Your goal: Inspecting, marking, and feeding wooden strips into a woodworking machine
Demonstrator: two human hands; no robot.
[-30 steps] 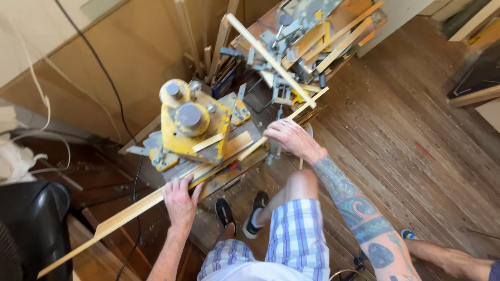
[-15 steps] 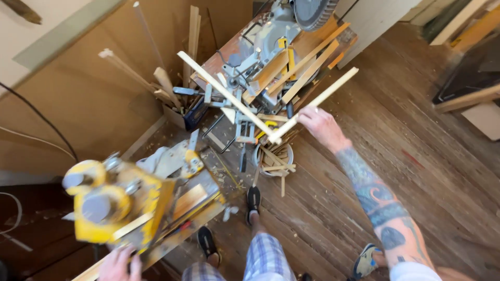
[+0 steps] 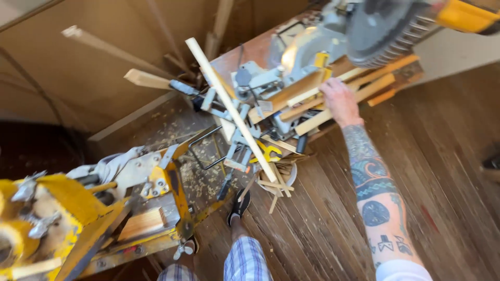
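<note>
My right hand (image 3: pixel 338 99) reaches out over the table of a miter saw (image 3: pixel 291 57) and grips a pale wooden strip (image 3: pixel 376 87) that lies among several other strips under the grey saw blade (image 3: pixel 385 31). My tattooed forearm (image 3: pixel 375 192) stretches back to the lower right. My left hand is out of the picture. A long pale wooden strip (image 3: pixel 232 112) leans diagonally across the saw's left side, apart from my hand.
A yellow machine (image 3: pixel 57 218) with a wood piece on its bed fills the lower left. A white bucket of offcuts (image 3: pixel 276 182) stands by my black shoe (image 3: pixel 239 205). Sawdust covers the boards; wooden floor planks (image 3: pixel 442 156) lie to the right.
My view swung right from the yellow machine to the miter saw. My right hand carried the strip there and set it on the saw table. My left hand dropped out of view.
</note>
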